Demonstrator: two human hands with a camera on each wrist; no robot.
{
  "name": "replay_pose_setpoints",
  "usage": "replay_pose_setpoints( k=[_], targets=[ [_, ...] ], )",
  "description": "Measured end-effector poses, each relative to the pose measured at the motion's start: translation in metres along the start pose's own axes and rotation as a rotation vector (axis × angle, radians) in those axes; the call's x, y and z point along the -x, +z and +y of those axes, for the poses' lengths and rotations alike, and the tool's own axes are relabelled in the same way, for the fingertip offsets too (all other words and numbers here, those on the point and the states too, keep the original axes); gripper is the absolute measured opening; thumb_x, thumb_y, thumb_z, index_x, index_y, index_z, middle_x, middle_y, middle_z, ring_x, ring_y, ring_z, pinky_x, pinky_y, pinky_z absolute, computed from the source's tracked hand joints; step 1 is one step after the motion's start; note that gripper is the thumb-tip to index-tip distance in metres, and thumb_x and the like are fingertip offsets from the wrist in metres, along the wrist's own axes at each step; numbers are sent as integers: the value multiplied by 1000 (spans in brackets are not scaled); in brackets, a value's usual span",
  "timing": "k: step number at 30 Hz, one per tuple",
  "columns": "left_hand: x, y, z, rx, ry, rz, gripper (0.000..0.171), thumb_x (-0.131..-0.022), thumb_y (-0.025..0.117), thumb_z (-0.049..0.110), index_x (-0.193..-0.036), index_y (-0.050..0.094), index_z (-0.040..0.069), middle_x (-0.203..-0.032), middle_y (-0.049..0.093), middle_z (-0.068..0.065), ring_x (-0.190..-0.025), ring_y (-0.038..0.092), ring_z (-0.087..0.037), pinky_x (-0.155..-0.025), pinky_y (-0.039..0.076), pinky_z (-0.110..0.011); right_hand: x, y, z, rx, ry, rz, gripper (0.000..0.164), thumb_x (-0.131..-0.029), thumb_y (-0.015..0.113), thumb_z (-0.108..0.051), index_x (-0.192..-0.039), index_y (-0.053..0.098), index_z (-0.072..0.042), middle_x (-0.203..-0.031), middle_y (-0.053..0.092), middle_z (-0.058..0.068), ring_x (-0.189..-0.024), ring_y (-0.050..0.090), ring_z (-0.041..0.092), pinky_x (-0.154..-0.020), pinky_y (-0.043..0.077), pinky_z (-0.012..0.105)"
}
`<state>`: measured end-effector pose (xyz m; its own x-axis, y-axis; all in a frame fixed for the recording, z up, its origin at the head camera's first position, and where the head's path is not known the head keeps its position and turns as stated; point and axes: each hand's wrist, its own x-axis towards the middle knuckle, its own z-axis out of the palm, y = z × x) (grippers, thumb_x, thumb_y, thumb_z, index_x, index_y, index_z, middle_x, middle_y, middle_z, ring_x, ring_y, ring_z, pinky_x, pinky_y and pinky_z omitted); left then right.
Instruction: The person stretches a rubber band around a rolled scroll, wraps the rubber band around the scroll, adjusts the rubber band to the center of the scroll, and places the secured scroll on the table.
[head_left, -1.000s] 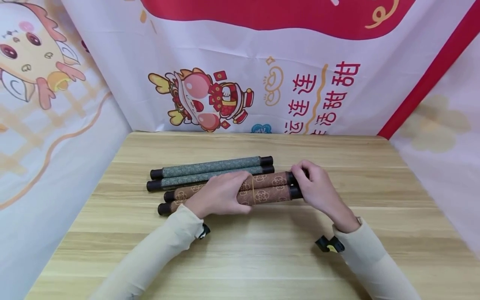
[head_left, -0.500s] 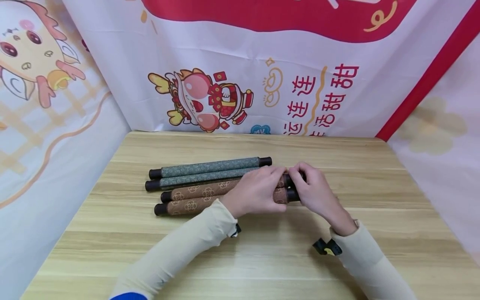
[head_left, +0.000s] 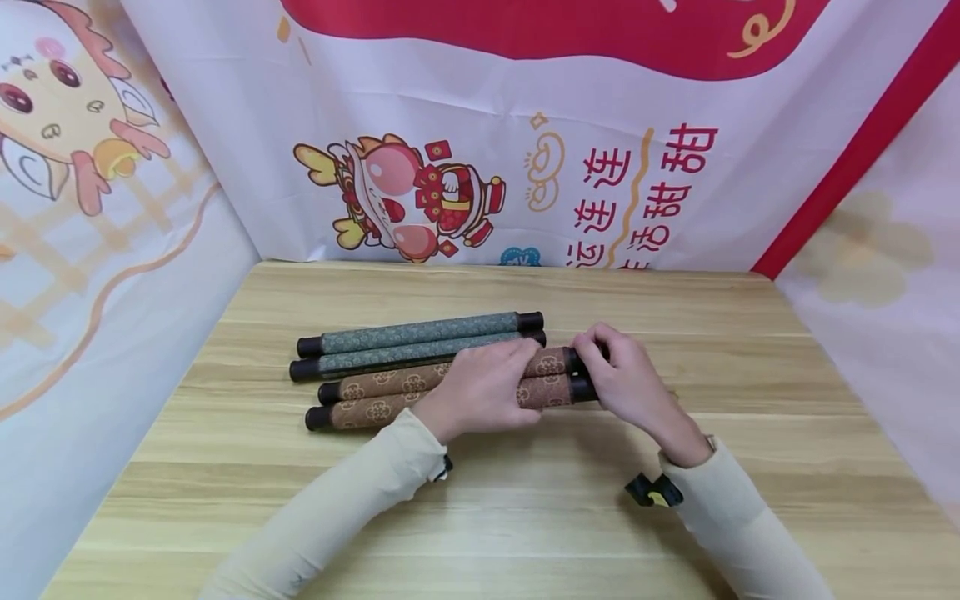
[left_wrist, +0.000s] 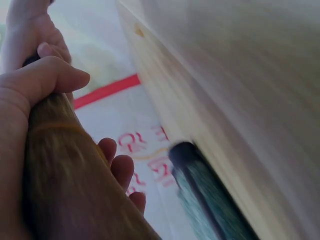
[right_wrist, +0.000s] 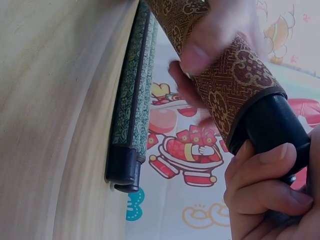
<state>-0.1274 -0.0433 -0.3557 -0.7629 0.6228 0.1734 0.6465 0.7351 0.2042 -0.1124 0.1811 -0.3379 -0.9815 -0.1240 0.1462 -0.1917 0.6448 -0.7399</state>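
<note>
A brown patterned scroll (head_left: 375,410), rolled from both ends into two parallel rolls with black end knobs, slants across the middle of the table. My left hand (head_left: 483,387) wraps round it right of its middle, thumb on the near side. An orange-yellow elastic band (left_wrist: 62,126) circles the scroll beside that hand in the left wrist view; the hand covers it in the head view. At the right end, my right hand (head_left: 626,375) grips the black knobs (right_wrist: 277,125), and that end is raised off the table. Behind lies a green patterned scroll (head_left: 420,335), also double-rolled, touched by neither hand.
The wooden table (head_left: 525,525) has a white printed cloth (head_left: 247,125) hanging behind its far edge. Another printed cloth (head_left: 187,275) hangs along the left side. The green scroll lies close behind the brown one.
My left hand slid right along the brown scroll toward the knobs, then came back left a little. The right hand kept its grip and shifted slightly left. The green scroll stayed put.
</note>
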Motion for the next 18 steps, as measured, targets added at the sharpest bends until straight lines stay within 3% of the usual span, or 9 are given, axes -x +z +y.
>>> replay_pose_setpoints(
  k=[5, 10, 14, 18],
  targets=[
    [27, -1, -30, -4, -59, -33, 67, -77, 84, 55, -126, 59, 18, -109, 68, 6, -84, 65, -12, -67, 56, -36, -1, -2, 1, -2, 5, -6, 35, -111, 49, -34, -98, 69, -10, -90, 67, 13, -73, 57, 22, -62, 50, 33],
    [50, -3, -53, -19, -105, -53, 70, -77, 85, 55, -128, 57, 18, -109, 69, 4, -80, 64, -15, -67, 55, -37, -2, -4, 2, -2, 0, -4, 35, -111, 49, -34, -97, 69, -10, -90, 66, 12, -74, 56, 22, -63, 49, 33],
    [57, -3, -59, -21, -90, -48, 77, -77, 85, 56, -136, 56, 16, -121, 71, -1, -92, 71, -22, -77, 60, -43, -2, -4, 2, -1, 6, -6, 33, -111, 49, -32, -97, 69, -10, -92, 66, 12, -76, 56, 23, -64, 48, 33],
    [54, -4, -55, -5, -74, -57, 90, -77, 83, 59, -148, 52, 13, -139, 68, -7, -117, 71, -28, -93, 61, -48, -1, -4, 2, 3, 18, -7, 34, -111, 48, -33, -98, 69, -10, -96, 68, 13, -79, 57, 23, -67, 49, 34]
  ],
)
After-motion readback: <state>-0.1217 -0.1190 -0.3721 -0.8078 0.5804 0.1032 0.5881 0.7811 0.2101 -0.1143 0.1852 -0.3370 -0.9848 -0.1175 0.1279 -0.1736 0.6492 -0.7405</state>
